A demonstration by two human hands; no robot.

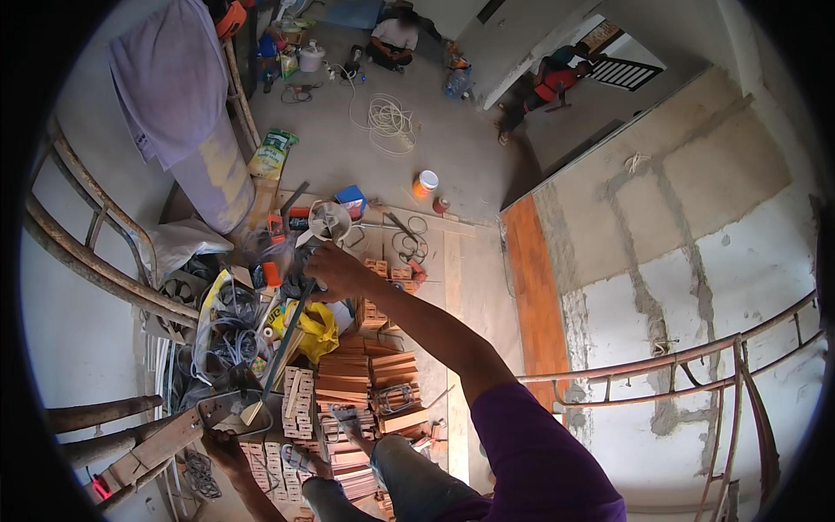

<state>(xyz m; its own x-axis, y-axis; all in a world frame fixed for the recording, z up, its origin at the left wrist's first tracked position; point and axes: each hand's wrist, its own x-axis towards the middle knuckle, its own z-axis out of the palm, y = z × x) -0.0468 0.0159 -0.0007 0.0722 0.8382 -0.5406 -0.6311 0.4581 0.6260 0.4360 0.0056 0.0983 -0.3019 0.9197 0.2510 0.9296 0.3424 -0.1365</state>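
My right hand (335,271) is stretched out ahead, its fingers closed at the upper end of a long dark strip (289,337). The strip slants down to the left, with a pale flat piece (251,412) at its lower end over a grey mortar pan (263,423). Just beyond this hand is a whitish bucket (346,217) with grey material inside. My left hand (224,451) is at the pan's near left corner, its fingers closed at the rim and partly hidden.
Stacked red bricks (342,376) lie below, around my feet. Rusty scaffold rails (104,261) curve past on the left, more rails (661,358) on the right. A yellow bag (315,331) lies among clutter. One person (394,42) sits far off; another person (557,83) is beyond the opening.
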